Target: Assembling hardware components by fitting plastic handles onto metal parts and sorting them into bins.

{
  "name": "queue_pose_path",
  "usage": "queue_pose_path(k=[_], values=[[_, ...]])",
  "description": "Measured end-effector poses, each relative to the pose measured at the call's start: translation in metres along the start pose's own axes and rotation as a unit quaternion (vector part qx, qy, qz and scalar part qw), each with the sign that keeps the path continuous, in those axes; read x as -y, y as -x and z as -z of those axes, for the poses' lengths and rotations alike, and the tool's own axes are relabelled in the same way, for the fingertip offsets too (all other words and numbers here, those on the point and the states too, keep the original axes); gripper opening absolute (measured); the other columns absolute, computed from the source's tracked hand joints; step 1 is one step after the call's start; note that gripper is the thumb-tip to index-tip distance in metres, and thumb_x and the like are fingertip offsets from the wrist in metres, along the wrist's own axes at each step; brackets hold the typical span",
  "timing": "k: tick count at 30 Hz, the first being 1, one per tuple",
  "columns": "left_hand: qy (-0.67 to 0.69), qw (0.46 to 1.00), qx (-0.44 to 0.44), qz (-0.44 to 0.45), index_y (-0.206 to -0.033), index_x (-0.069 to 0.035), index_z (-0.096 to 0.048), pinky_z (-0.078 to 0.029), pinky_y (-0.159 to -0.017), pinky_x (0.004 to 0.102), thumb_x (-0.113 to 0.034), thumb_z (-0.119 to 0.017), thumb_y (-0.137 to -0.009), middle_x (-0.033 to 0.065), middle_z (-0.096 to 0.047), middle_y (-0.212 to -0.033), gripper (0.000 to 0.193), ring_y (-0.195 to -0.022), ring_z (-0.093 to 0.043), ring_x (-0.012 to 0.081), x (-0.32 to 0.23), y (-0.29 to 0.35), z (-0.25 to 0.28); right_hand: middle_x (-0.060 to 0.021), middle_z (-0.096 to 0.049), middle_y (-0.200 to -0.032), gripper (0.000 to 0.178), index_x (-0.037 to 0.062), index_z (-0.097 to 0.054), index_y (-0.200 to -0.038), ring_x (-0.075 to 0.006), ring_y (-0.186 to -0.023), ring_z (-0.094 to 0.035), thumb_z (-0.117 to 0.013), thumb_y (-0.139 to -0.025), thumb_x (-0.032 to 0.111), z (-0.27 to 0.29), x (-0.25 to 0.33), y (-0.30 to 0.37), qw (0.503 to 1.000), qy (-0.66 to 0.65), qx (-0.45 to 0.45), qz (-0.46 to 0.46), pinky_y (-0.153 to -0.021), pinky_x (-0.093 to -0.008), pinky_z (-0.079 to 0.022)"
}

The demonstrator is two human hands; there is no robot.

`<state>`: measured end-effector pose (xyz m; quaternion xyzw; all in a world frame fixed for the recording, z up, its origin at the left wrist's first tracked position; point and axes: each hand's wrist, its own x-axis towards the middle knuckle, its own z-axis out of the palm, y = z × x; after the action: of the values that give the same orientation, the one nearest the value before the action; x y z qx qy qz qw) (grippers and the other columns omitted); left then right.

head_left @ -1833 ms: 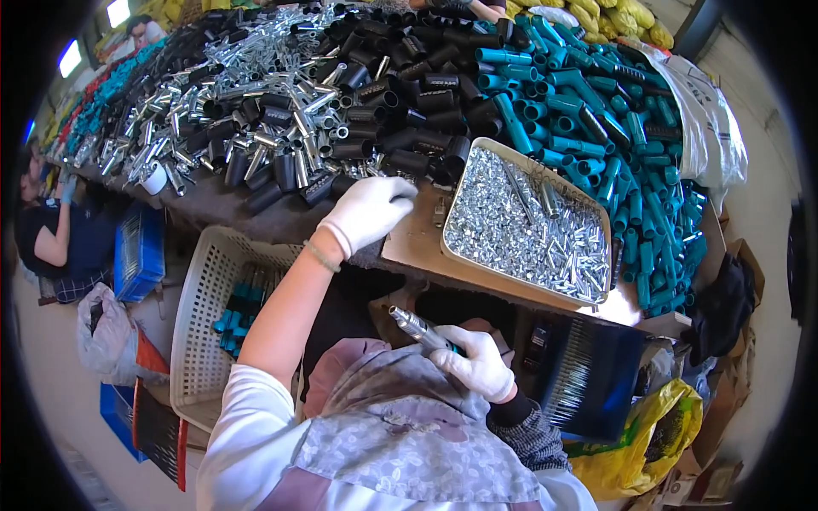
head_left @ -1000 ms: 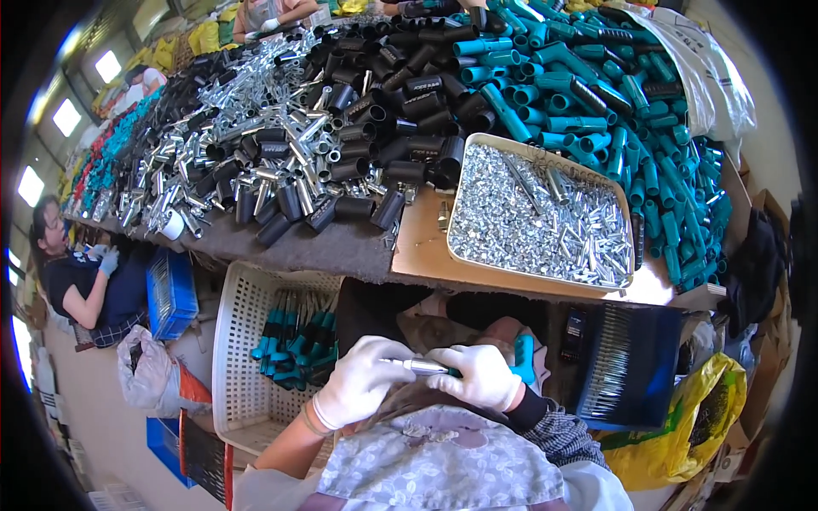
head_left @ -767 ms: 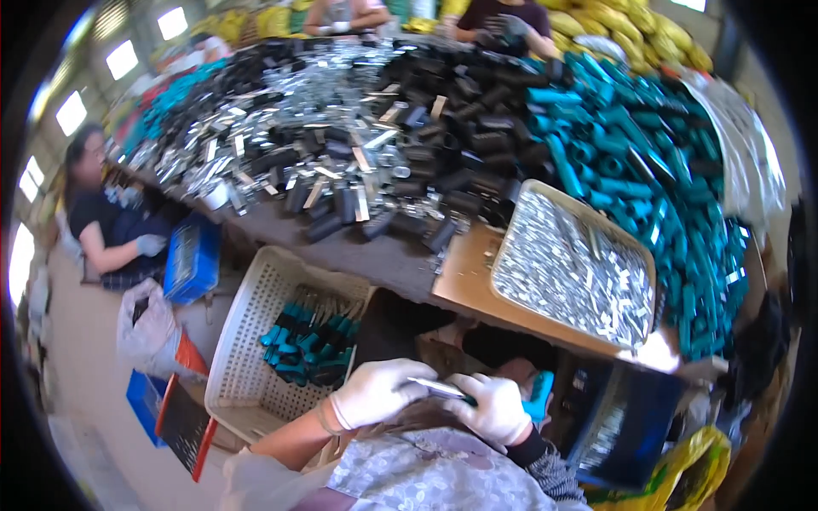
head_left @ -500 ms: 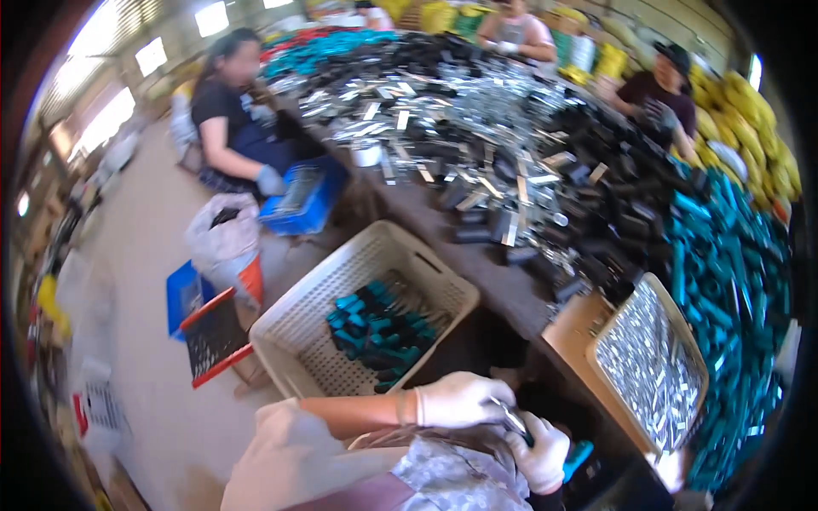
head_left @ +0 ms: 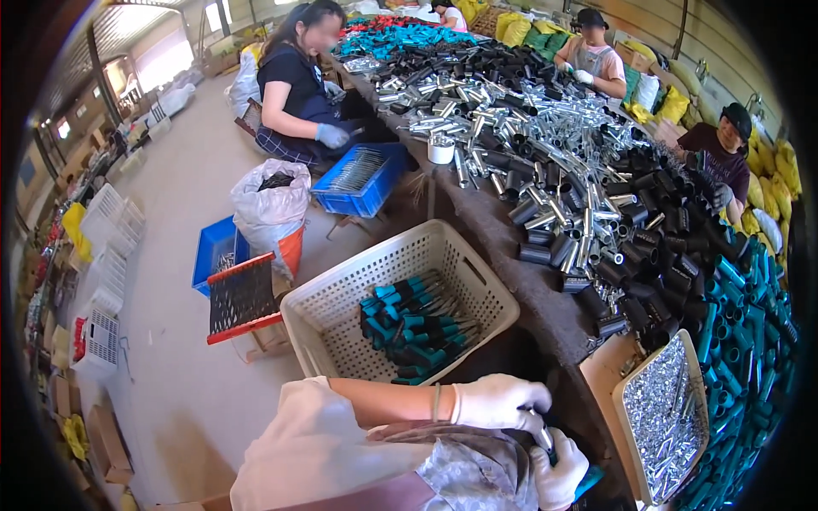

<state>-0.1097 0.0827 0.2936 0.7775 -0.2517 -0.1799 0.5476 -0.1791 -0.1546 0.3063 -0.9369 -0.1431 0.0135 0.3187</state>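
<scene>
My left hand (head_left: pixel 498 402), in a white glove, has its fingers closed on a shiny metal tube (head_left: pixel 540 433). Just below and to the right, my gloved right hand (head_left: pixel 559 473) is wrapped round a teal and black handle (head_left: pixel 588 482), partly hidden by the fingers. The tube and handle meet between my hands, but I cannot tell how they join. Beyond my left forearm stands a cream perforated plastic basket (head_left: pixel 317 328). In it lies a heap of teal and black handled tools (head_left: pixel 413 328) with thin metal shafts.
A dark worktable (head_left: pixel 520 281) bears heaped metal tubes (head_left: pixel 588 226), black sleeves (head_left: pixel 656 255) and teal sleeves (head_left: pixel 741 341). Small metal parts fill a tray (head_left: pixel 665 417) at right. A blue crate (head_left: pixel 362 183), white sack (head_left: pixel 271 204) and red-edged rack (head_left: pixel 243 298) stand left. Several co-workers sit round the table.
The view has turned, so the basket and co-workers now appear further right. My hands remain close together on the tube and handle, the left fingers shifted slightly along it.
</scene>
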Motion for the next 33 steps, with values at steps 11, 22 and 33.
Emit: queue_pose_path(k=[11,22,33], values=[[-0.075,0.973,0.001,-0.221,-0.145,-0.004,-0.05,-0.046,-0.106,0.0471,-0.021,-0.09,-0.067,0.0197,-0.054,-0.139,0.089,-0.127,-0.054,0.0387,0.0,-0.014,-0.012,-0.0036,-0.053,-0.08,0.046,0.0065,-0.053,-0.099,-0.0154,-0.071,-0.049,-0.063,-0.1,0.051,-0.018,-0.011,0.008,0.826,-0.494,-0.266,0.052,-0.067,-0.0338,-0.041],[-0.361,0.918,0.114,-0.12,-0.124,-0.011,-0.063,-0.052,-0.061,0.0454,-0.025,-0.077,-0.08,0.0106,-0.066,-0.076,0.048,-0.066,-0.066,0.0323,0.033,-0.034,-0.011,-0.0033,-0.062,-0.088,0.02,0.0103,-0.063,-0.11,-0.0214,-0.084,-0.06,-0.064,-0.101,0.028,-0.172,-0.214,-0.035,0.655,-0.681,-0.216,-0.248,-0.079,-0.0426,-0.052],[-0.267,0.95,0.157,-0.029,-0.119,-0.01,-0.068,-0.055,-0.074,0.0468,-0.049,-0.069,-0.091,0.014,-0.071,-0.089,0.048,-0.082,-0.069,0.0342,0.088,-0.061,-0.064,-0.009,-0.068,-0.106,0.027,0.0096,-0.065,-0.123,-0.0282,-0.1,-0.063,-0.063,-0.098,0.021,-0.293,-0.275,-0.105,0.816,-0.476,-0.237,-0.225,-0.088,-0.0438,-0.052]])
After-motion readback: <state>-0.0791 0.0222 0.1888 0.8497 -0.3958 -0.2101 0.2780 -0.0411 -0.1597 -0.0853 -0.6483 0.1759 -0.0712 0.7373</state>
